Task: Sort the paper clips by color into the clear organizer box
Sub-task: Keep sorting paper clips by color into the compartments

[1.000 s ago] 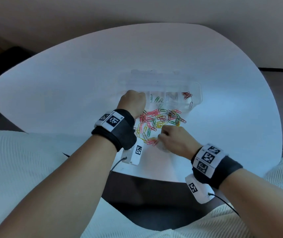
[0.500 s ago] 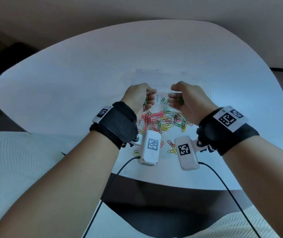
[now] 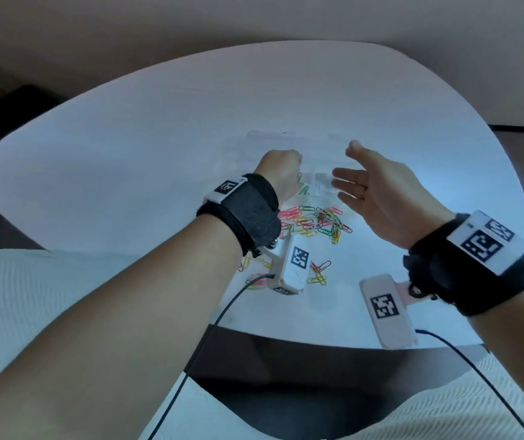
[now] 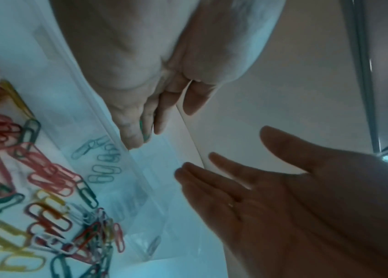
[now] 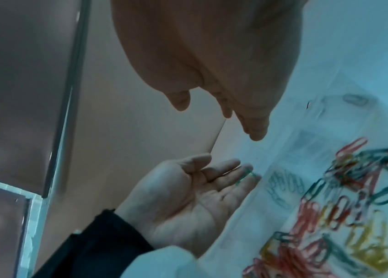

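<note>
A person's left hand point(image 3: 281, 173), its fingers only loosely bent, hangs above the clear organizer box point(image 3: 318, 160), with a green paper clip point(image 5: 245, 175) lying between two fingertips. The right hand point(image 3: 378, 193) is raised beside it, palm turned toward the left hand, fingers spread and straight, carrying nothing. A few green clips point(image 4: 102, 165) already lie in one compartment of the box, near the left hand's fingertips; the box's other contents are too faint to make out. Just on the near side of the box, a loose pile of paper clips point(image 3: 316, 222) in red, orange, yellow, green and white is scattered across the white table point(image 3: 127, 173). Both wrists wear black bands with white tagged camera units attached.
</note>
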The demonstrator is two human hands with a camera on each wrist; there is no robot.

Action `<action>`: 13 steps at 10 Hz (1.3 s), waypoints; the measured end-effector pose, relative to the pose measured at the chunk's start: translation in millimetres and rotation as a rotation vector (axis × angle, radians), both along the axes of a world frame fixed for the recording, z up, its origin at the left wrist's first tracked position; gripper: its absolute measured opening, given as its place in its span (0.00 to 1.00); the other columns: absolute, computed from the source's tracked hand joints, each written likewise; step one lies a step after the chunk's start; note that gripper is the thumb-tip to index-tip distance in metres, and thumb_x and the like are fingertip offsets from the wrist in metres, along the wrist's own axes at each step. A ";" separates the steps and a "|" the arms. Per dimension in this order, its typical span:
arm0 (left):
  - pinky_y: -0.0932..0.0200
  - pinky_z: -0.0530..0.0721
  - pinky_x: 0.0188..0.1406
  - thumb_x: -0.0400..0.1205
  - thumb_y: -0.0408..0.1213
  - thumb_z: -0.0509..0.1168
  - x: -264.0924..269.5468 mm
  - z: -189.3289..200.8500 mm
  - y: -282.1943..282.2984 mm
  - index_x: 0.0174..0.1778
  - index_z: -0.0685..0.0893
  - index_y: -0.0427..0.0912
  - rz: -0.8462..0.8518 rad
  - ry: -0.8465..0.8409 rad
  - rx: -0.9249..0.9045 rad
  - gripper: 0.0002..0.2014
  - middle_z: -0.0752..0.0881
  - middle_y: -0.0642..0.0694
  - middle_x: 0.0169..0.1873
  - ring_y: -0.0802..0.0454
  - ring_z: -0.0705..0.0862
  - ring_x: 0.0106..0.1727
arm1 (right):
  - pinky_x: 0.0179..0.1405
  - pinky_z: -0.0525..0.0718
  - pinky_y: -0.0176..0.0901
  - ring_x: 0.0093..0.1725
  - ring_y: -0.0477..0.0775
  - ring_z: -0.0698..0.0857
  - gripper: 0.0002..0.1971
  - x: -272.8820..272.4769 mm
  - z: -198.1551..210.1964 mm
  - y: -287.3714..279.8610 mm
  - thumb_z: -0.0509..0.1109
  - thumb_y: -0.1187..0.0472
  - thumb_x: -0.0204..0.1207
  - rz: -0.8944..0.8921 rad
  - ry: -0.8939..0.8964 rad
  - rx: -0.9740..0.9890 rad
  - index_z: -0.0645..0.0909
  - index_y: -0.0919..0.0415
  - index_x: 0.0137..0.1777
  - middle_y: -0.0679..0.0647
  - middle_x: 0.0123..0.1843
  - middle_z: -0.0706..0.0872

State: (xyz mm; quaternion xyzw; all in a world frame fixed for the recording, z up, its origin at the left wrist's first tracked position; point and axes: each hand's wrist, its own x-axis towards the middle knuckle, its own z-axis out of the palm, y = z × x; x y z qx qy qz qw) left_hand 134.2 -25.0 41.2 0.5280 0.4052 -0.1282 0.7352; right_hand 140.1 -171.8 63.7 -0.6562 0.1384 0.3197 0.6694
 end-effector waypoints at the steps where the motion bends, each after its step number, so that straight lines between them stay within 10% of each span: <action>1: 0.46 0.81 0.64 0.85 0.34 0.60 -9.9 9.9 4.7 0.50 0.83 0.39 -0.101 -0.072 0.130 0.07 0.79 0.41 0.52 0.45 0.79 0.53 | 0.63 0.84 0.52 0.57 0.57 0.87 0.20 -16.2 0.4 -20.6 0.63 0.46 0.83 0.000 -0.016 -0.047 0.74 0.54 0.71 0.57 0.63 0.84; 2: 0.52 0.86 0.53 0.86 0.36 0.60 -36.9 34.7 16.6 0.60 0.84 0.39 -0.347 -0.164 0.329 0.11 0.86 0.43 0.52 0.47 0.85 0.51 | 0.54 0.86 0.51 0.49 0.58 0.89 0.15 -30.4 1.8 -32.3 0.64 0.49 0.83 0.070 -0.076 -0.147 0.78 0.54 0.65 0.59 0.57 0.87; 5: 0.59 0.80 0.39 0.77 0.45 0.71 -96.3 19.6 31.5 0.41 0.85 0.53 -1.017 -0.142 0.951 0.03 0.84 0.58 0.36 0.55 0.84 0.40 | 0.31 0.76 0.28 0.39 0.44 0.84 0.06 -57.6 -37.0 -26.2 0.78 0.52 0.72 0.829 -0.436 -0.770 0.85 0.50 0.46 0.42 0.38 0.86; 6: 0.59 0.77 0.37 0.77 0.45 0.70 -92.6 9.4 22.5 0.41 0.83 0.54 -1.183 -0.165 1.045 0.02 0.84 0.57 0.38 0.54 0.84 0.40 | 0.36 0.81 0.39 0.38 0.49 0.85 0.09 -59.9 -49.3 -16.6 0.82 0.53 0.68 0.920 -0.461 -0.814 0.85 0.53 0.43 0.44 0.37 0.85; 11: 0.55 0.81 0.45 0.81 0.39 0.66 -96.9 -34.0 22.7 0.55 0.84 0.51 -1.345 -0.247 1.121 0.08 0.85 0.54 0.48 0.52 0.82 0.49 | 0.40 0.86 0.51 0.40 0.59 0.86 0.10 -78.6 -84.6 -20.1 0.73 0.58 0.71 0.900 -0.681 -0.902 0.82 0.53 0.51 0.54 0.41 0.88; 13: 0.54 0.80 0.46 0.84 0.38 0.62 -103.5 -51.4 7.7 0.61 0.85 0.47 -1.459 -0.270 1.152 0.11 0.85 0.47 0.54 0.46 0.83 0.54 | 0.29 0.76 0.38 0.33 0.48 0.81 0.12 -69.5 -76.3 -22.0 0.76 0.61 0.70 0.789 -0.603 -0.839 0.82 0.55 0.52 0.50 0.39 0.88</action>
